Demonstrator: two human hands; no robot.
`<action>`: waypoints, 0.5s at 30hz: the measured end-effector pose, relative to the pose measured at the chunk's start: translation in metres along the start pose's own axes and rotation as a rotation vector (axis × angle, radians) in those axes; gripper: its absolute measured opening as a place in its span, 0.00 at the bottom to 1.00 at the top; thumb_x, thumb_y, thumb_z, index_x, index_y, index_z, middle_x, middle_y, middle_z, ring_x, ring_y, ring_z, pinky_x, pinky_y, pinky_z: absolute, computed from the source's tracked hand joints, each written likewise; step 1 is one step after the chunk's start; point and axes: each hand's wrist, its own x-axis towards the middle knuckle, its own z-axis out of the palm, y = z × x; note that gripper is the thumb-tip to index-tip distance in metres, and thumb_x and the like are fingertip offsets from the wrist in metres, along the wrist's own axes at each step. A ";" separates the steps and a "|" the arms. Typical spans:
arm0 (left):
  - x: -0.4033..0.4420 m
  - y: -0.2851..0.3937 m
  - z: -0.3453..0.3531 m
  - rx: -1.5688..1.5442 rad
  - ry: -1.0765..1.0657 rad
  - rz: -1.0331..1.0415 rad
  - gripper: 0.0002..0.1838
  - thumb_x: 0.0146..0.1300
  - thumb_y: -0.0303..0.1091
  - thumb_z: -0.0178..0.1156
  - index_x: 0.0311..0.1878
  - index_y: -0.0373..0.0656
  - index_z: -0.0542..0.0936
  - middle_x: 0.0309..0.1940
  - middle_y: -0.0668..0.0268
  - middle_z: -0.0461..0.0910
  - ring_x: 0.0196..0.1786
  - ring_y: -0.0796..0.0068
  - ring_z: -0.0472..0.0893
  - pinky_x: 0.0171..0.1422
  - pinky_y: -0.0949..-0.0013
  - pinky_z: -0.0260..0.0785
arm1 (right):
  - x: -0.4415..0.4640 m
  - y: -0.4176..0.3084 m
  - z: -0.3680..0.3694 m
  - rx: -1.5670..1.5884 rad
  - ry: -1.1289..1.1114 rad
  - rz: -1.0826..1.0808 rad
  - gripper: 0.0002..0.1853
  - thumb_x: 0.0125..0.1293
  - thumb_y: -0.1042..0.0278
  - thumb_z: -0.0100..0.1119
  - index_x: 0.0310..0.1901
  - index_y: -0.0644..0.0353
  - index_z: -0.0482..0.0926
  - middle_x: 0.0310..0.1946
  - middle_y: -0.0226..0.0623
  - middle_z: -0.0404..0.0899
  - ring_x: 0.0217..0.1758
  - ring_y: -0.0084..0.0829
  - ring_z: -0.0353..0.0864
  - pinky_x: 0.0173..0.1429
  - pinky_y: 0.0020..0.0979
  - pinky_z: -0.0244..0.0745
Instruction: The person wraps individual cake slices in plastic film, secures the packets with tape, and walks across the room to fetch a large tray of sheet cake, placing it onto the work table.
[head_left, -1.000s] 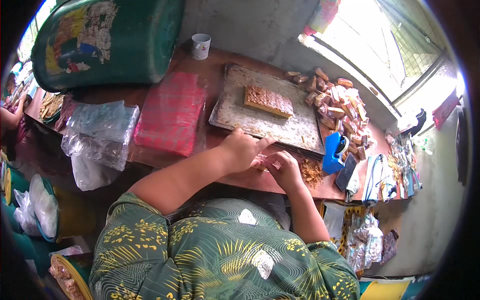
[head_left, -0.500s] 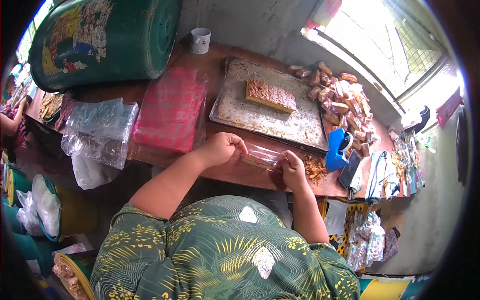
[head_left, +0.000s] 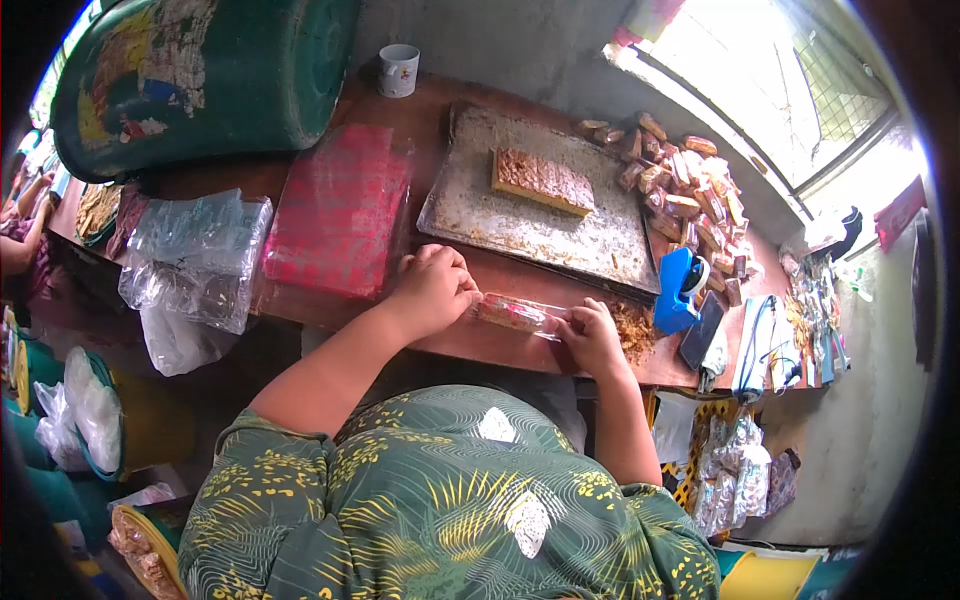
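Note:
Between my hands, close to the table's front edge, lies a cake slice in clear plastic wrap (head_left: pixel 511 313). My left hand (head_left: pixel 435 287) is closed, with thumb and fingertips pinching the wrap's left end. The other end of the film is pinched by my right hand (head_left: pixel 592 335). Beyond them, a larger block of cake (head_left: pixel 542 181) with a browned top rests on a worn metal tray (head_left: pixel 470 215). Loose crumbs (head_left: pixel 633 332) sit just past my right hand.
A blue tape dispenser (head_left: pixel 677 292) and a phone (head_left: pixel 702 330) stand to the right, before a heap of wrapped pieces (head_left: pixel 690 190). Leftward are red-printed plastic sheets (head_left: pixel 335 215), clear bags (head_left: pixel 200 255), a mug (head_left: pixel 398 72) and a large green drum (head_left: pixel 210 80). Another person's arm (head_left: pixel 25 240) shows far left.
The wrap now lies closer around the slice. My left hand has turned over, knuckles up, and shifted slightly; my right hand has moved a little, still holding its end.

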 end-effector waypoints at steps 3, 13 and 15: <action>0.003 0.006 0.002 0.068 0.006 -0.090 0.09 0.60 0.46 0.71 0.35 0.54 0.89 0.49 0.70 0.78 0.63 0.60 0.72 0.67 0.47 0.61 | 0.005 -0.009 -0.003 -0.102 0.034 -0.009 0.07 0.58 0.63 0.76 0.32 0.55 0.88 0.35 0.40 0.81 0.47 0.46 0.79 0.54 0.43 0.75; -0.016 0.022 0.001 0.424 -0.109 0.235 0.07 0.62 0.36 0.63 0.39 0.55 0.89 0.42 0.72 0.83 0.55 0.64 0.75 0.57 0.48 0.60 | -0.032 -0.036 0.006 -0.253 0.112 -0.252 0.11 0.60 0.70 0.68 0.45 0.49 0.90 0.45 0.33 0.83 0.56 0.43 0.77 0.61 0.44 0.72; -0.023 0.021 0.005 0.433 -0.104 0.292 0.07 0.62 0.36 0.63 0.38 0.55 0.89 0.41 0.72 0.83 0.55 0.64 0.76 0.57 0.49 0.60 | -0.032 -0.036 0.005 -0.196 0.092 -0.212 0.09 0.62 0.69 0.67 0.42 0.48 0.90 0.42 0.30 0.84 0.56 0.43 0.77 0.61 0.45 0.71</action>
